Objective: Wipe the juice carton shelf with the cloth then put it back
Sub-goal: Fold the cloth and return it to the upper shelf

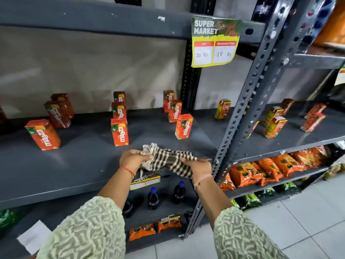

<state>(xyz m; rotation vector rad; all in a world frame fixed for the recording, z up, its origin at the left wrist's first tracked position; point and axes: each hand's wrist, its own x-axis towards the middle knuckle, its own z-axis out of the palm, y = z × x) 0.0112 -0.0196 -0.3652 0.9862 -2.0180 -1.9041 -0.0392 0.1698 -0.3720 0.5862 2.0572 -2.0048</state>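
Observation:
A brown-and-cream checked cloth is stretched between both my hands just above the front edge of the grey juice carton shelf. My left hand grips its bunched left end. My right hand pinches its right end. Several orange juice cartons stand on the shelf in three rows; the nearest ones are a carton right behind the cloth, another to its right and one at the left.
A perforated grey upright stands just right of my right hand. A price sign hangs from the shelf above. Dark bottles and orange snack packs fill lower shelves. More cartons sit in the right bay.

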